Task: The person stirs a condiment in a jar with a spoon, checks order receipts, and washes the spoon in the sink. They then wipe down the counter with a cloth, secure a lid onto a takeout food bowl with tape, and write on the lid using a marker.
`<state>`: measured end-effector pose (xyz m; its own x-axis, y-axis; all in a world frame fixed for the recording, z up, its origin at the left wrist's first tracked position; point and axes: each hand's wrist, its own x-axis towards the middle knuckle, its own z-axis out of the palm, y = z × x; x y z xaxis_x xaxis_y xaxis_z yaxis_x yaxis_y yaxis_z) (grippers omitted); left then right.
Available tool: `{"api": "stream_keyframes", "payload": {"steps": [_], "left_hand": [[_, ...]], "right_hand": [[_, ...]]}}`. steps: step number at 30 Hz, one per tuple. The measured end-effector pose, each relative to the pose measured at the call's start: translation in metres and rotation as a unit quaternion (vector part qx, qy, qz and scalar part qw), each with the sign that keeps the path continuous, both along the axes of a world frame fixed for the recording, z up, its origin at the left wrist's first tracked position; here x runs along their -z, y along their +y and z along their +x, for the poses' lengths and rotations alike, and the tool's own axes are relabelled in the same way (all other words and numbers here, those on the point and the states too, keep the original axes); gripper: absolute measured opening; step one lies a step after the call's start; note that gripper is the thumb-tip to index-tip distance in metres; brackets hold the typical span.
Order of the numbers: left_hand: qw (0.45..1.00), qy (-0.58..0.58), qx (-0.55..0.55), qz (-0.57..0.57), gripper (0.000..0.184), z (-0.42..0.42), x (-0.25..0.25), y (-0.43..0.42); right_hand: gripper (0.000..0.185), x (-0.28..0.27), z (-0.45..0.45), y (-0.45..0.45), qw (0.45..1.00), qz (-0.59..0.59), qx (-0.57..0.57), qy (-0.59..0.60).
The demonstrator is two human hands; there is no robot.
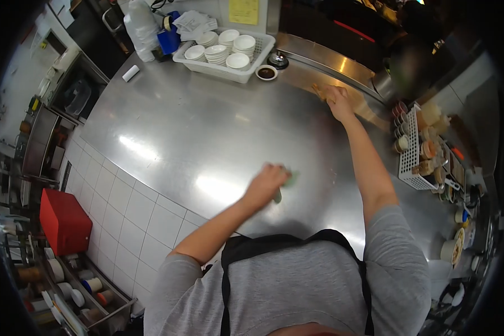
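My left hand [267, 183] is closed round a green cloth [290, 178], low over the near part of the steel counter [207, 129]; the hand is slightly blurred. Parts of the cloth stick out beside and below the fingers. Farther off to the right, my right hand [337, 101] reaches to the counter's back edge with its fingers pressed together. A small brownish-orange item [318, 92] shows at its fingertips, too small to identify. Left of that hand, a small dish of dark sauce [266, 73] stands beside a call bell [278, 60].
A white basket [218, 68] of stacked small bowls stands at the back, near plastic bottles [141, 33]. On the right is a white basket [410, 148] with sauce containers. A white roll [130, 73] lies at the far left. A red box [65, 223] is on the floor.
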<state>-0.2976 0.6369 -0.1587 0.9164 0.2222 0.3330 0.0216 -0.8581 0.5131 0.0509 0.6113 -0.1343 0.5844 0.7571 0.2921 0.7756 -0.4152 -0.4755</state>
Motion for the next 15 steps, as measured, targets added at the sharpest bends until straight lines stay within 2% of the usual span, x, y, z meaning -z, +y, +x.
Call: {"api": "stream_keyframes", "payload": {"steps": [2, 3, 4, 5, 6, 7, 9, 10, 12, 13, 15], "left_hand": [[0.982, -0.158, -0.097, 0.035, 0.046, 0.012, -0.033, 0.059], [0.973, -0.171, -0.142, 0.057, 0.05, 0.015, -0.047, 0.089], [0.963, -0.186, -0.185, 0.058, 0.049, 0.017, -0.062, 0.114], [0.96, -0.16, -0.22, 0.064, 0.045, 0.02, -0.062, 0.142], [0.956, -0.101, -0.248, 0.117, 0.044, 0.024, -0.054, 0.173], [0.946, -0.041, -0.272, 0.169, 0.045, 0.025, -0.035, 0.202], [0.909, 0.146, -0.349, 0.175, 0.051, 0.017, 0.024, 0.252], [0.91, 0.144, -0.347, 0.175, 0.051, 0.013, 0.033, 0.263], [0.859, 0.152, -0.477, 0.109, 0.057, 0.009, 0.037, 0.285], [0.86, 0.159, -0.474, 0.107, 0.057, 0.0, 0.042, 0.29], [0.815, 0.159, -0.546, 0.112, 0.056, -0.022, 0.047, 0.306]], "right_hand": [[0.04, 0.007, 0.008, 0.024, 0.999, -0.047, 0.01, -0.016], [0.042, 0.012, 0.009, 0.035, 0.995, -0.094, 0.025, -0.028], [0.042, 0.019, 0.009, 0.044, 0.995, -0.094, 0.022, -0.028], [0.041, 0.027, 0.008, 0.05, 0.987, -0.151, 0.025, -0.046], [0.041, 0.031, 0.007, 0.054, 0.976, -0.207, 0.029, -0.062], [0.041, 0.034, 0.003, 0.057, 0.976, -0.208, 0.03, -0.061], [0.04, 0.038, -0.007, 0.062, 0.974, -0.217, 0.053, -0.039], [0.04, 0.037, -0.011, 0.062, 0.974, -0.217, 0.056, -0.04], [0.039, 0.029, -0.013, 0.066, 0.969, -0.234, 0.081, -0.026], [0.039, 0.029, -0.016, 0.06, 0.967, -0.24, 0.081, -0.021], [0.034, 0.026, -0.017, 0.056, 0.976, -0.202, 0.076, -0.041]]}}
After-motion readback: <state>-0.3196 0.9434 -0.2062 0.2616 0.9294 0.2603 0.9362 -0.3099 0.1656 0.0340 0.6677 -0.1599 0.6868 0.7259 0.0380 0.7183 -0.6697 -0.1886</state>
